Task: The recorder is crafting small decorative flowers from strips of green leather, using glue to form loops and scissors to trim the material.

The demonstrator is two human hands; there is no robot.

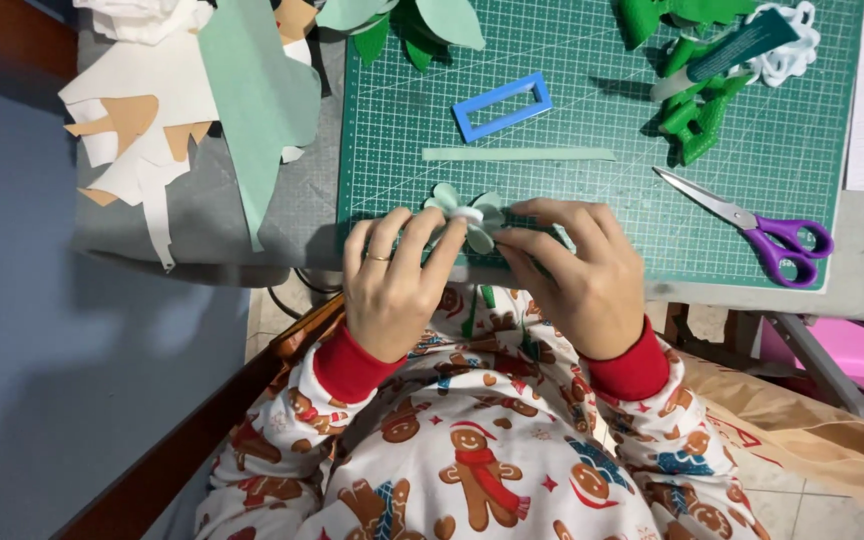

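Observation:
A small pale-green paper flower (467,208) with looped petals sits at the near edge of the green cutting mat (592,200). Both hands pinch it. My left hand (397,280), with a ring on one finger, holds its left side. The flower's right side is gripped by my right hand (572,270), fingers curled over it. A thin pale-green paper strip (518,154) lies on the mat just beyond the flower. Much of the flower is hidden behind my fingers.
A blue rectangular frame (502,105) lies farther back on the mat. Purple-handled scissors (752,228) rest to the right. Green leaf cutouts and a glue tube (712,60) are at the back right. Paper scraps (182,100) pile up on the left.

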